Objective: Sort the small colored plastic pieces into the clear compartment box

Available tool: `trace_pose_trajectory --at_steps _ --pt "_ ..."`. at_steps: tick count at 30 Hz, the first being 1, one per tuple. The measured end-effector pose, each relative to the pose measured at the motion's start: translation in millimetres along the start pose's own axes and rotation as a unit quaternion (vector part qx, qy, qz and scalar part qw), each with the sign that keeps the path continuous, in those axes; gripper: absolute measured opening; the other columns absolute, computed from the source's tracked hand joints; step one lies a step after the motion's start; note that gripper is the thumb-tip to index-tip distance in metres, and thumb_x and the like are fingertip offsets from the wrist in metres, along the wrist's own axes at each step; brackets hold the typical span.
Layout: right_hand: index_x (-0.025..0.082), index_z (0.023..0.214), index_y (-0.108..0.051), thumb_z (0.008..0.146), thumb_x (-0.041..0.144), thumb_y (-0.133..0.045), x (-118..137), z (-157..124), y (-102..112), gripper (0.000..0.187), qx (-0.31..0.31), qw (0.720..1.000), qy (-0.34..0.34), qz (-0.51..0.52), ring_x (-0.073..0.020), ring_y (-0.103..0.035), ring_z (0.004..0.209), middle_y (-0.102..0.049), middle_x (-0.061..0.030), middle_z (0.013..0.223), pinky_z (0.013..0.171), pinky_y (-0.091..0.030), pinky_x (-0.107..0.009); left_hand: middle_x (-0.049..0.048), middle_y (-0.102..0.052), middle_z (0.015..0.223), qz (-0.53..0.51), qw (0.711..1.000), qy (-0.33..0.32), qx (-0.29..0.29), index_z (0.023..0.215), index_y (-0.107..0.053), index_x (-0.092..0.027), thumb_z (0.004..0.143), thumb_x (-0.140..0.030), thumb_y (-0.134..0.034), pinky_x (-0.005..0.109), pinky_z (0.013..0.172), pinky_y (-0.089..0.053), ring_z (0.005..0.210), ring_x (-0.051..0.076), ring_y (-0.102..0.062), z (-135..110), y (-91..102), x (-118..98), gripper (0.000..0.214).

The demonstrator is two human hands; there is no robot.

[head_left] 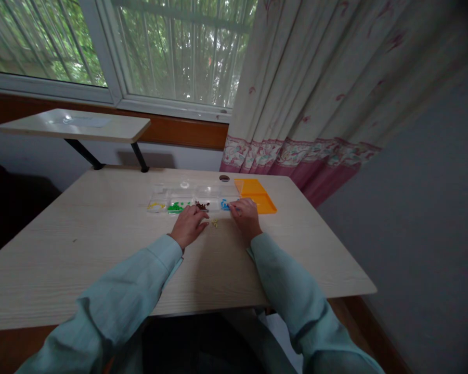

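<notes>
Left of the left hand (187, 226): wide bare stretch of table (101, 234) running out to the left edge, nothing on it. A raised shelf (74, 124) sits well behind on two dark legs, under the window (171, 52). Left hand is palm down on the table top, fingers loosely spread and holding nothing, sleeve trailing back toward the near edge. Just ahead of its fingertips is the clear tray (208, 191), long side parallel to the far table edge. The front row, from beyond the left hand's outer side toward the right hand, holds yellow beads (156, 206), green beads (175, 208), brown beads (202, 205) and blue beads (224, 205). The brown compartment is nearest the left fingertips. In the gap between the hands are a few loose beads (215, 224), pale yellow, on bare wood and close to the left fingertips. Right hand (245, 217) is knuckles up with its fingers curled at the blue compartment, touching the tray's front rim. Can't tell whether it's pinching anything, too small. Cable hole (224, 178) is behind the tray. Orange tray (255, 195) lies just beyond the right hand, butted against the clear tray's right end. Right of it is bare wood out to the table's right edge, with a curtain (315, 104) hanging past the far corner. Near edge is well behind both wrists.
</notes>
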State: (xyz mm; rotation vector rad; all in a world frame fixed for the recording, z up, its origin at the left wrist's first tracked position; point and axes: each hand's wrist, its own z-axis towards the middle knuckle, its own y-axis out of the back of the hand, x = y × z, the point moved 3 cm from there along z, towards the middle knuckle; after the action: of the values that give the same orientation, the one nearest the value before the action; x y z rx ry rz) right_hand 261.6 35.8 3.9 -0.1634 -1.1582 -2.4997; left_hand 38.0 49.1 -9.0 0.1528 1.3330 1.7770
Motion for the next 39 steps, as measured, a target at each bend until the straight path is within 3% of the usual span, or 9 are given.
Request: trace_pose_trajectory --at_steps 17,26,34,39 --pt "0.021 0.086 -0.073 0.094 0.035 -0.053 1 0 -4 0.026 0.029 1.0 -0.006 0.008 -0.0184 -0.054 0.084 -0.069 -0.0038 0.083 0.081 -0.034 -0.032 0.0072 -0.057 0.091 0.044 0.999 0.015 -0.008 0.086 -0.065 -0.02 0.085 -0.031 -0.062 0.038 0.083 -0.038 0.092 0.024 -0.048 0 0.5 1 0.012" --pt "0.02 0.088 -0.073 0.093 0.033 -0.054 6 -1 -2 0.024 0.012 0.999 0.017 0.041 -0.0187 -0.056 0.084 -0.071 -0.0043 0.084 0.08 -0.036 -0.032 0.008 -0.058 0.086 0.032 0.999 0.011 -0.033 0.083 -0.063 -0.017 0.089 -0.032 -0.056 0.037 0.08 -0.038 0.088 0.023 -0.049 0 2.6 -1 0.017" --pt "0.021 0.092 -0.073 0.094 0.032 -0.053 22 -2 0 0.023 0.035 0.99 0.087 0.109 -0.019 -0.056 0.083 -0.07 -0.0052 0.082 0.078 -0.039 -0.034 0.0058 -0.059 0.081 -0.126 0.985 0.045 -0.108 0.079 -0.061 -0.017 0.09 -0.035 -0.053 0.033 0.079 -0.038 0.083 0.02 -0.051 5 3.0 2 0.022" --pt "0.024 0.112 -0.068 0.09 0.039 -0.059 45 -4 2 0.028 0.056 0.98 0.129 0.139 -0.0207 -0.056 0.085 -0.069 -0.0048 0.084 0.079 -0.04 -0.036 0.0012 -0.056 0.069 -0.315 0.927 0.162 -0.121 0.076 -0.063 -0.016 0.085 -0.044 -0.058 0.026 0.064 -0.036 0.067 0.015 -0.049 6 -4.5 6 0.029"
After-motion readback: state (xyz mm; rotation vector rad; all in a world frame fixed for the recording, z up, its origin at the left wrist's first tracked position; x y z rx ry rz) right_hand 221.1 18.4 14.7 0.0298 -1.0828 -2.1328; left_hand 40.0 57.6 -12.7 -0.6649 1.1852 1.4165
